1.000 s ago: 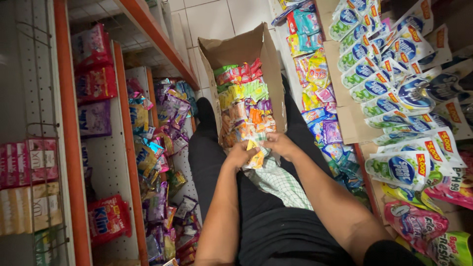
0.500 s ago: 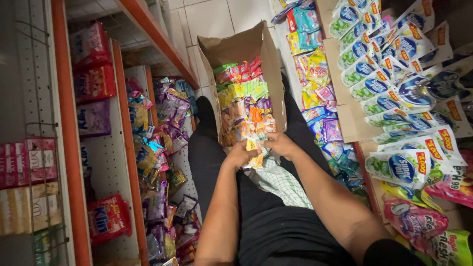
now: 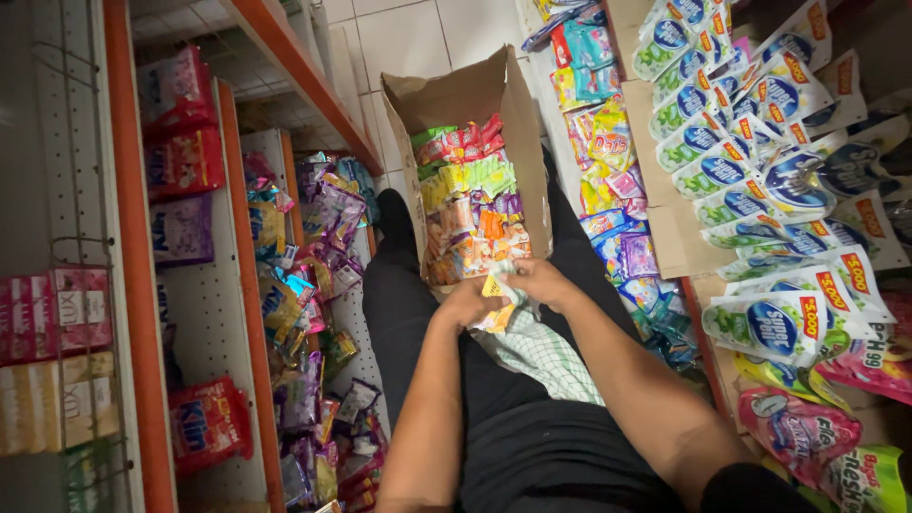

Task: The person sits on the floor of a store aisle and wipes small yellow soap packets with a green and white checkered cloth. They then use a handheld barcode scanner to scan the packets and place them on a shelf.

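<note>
Seated between shop shelves, I clasp a strip of yellow sachets (image 3: 498, 290) in my left hand (image 3: 467, 302) and right hand (image 3: 541, 281), at the near edge of a cardboard box (image 3: 456, 95), seemingly mostly full.

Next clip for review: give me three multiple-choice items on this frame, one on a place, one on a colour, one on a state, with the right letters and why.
1. Where do both hands meet?
A. at the cardboard box's near end
B. on the left shelf
C. on the floor tiles

2. What colour are the shelf edges on the left?
A. blue
B. orange
C. white

3. The box is
A. taped shut
B. open and packed with sachets
C. open and bare

Key:
1 A: left hand and right hand grip a yellow sachet by the cardboard box.
2 B: shelf edges are orange.
3 B: flaps up, sachets fill it.
</note>
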